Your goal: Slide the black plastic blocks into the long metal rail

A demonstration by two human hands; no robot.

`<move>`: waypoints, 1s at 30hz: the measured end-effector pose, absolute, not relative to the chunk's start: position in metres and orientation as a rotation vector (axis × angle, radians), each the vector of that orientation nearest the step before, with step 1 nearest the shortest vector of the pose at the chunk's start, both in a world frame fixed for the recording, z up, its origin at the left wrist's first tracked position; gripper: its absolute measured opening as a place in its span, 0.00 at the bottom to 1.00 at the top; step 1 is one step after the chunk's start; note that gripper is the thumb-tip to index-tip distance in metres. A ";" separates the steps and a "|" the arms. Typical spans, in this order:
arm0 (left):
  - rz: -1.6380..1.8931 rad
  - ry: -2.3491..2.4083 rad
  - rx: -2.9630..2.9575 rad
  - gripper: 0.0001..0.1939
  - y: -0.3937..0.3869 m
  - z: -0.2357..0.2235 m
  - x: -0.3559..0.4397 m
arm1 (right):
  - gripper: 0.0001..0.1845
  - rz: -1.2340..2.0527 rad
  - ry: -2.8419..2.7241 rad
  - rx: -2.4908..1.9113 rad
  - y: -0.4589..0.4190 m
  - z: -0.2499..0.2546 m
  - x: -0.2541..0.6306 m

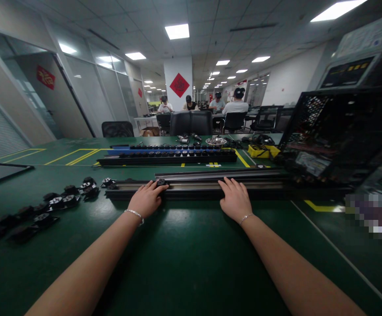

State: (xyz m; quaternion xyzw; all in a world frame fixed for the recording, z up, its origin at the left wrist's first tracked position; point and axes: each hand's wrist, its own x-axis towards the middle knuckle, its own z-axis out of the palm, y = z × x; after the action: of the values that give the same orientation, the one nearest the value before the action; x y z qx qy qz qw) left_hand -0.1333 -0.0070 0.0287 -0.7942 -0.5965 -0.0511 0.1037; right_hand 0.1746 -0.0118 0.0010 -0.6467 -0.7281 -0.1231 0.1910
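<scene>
A long dark metal rail (197,186) lies across the green table in front of me. My left hand (147,198) rests on its left part, fingers stretched forward over a small black part seated in the rail. My right hand (235,199) lies flat on the rail further right, fingers extended. Neither hand grips anything. A second strip (210,174) lies just behind the rail.
Several small black socket parts (55,204) are scattered at the left. Behind lie a black strip with a row of sockets (167,159) and a blue strip (151,148). A black mesh crate (338,131) stands at the right, with a yellow box (259,151) and a metal bowl (215,141) nearby. People sit far back.
</scene>
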 end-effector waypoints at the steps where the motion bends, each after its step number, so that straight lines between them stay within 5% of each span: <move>1: -0.150 -1.764 -2.342 0.28 -0.007 0.029 -0.133 | 0.32 -0.343 -2.045 -1.818 -0.012 0.001 0.174; 30: -0.034 -1.933 -2.251 0.26 -0.009 0.034 -0.175 | 0.32 -0.324 -2.044 -1.813 -0.012 0.002 0.174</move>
State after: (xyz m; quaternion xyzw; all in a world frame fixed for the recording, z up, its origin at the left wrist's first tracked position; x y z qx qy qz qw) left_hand -0.1749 -0.0090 0.0335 -0.7556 -0.6491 -0.0113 0.0870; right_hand 0.1744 -0.0121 0.0015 -0.6465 -0.7287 -0.1155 0.1940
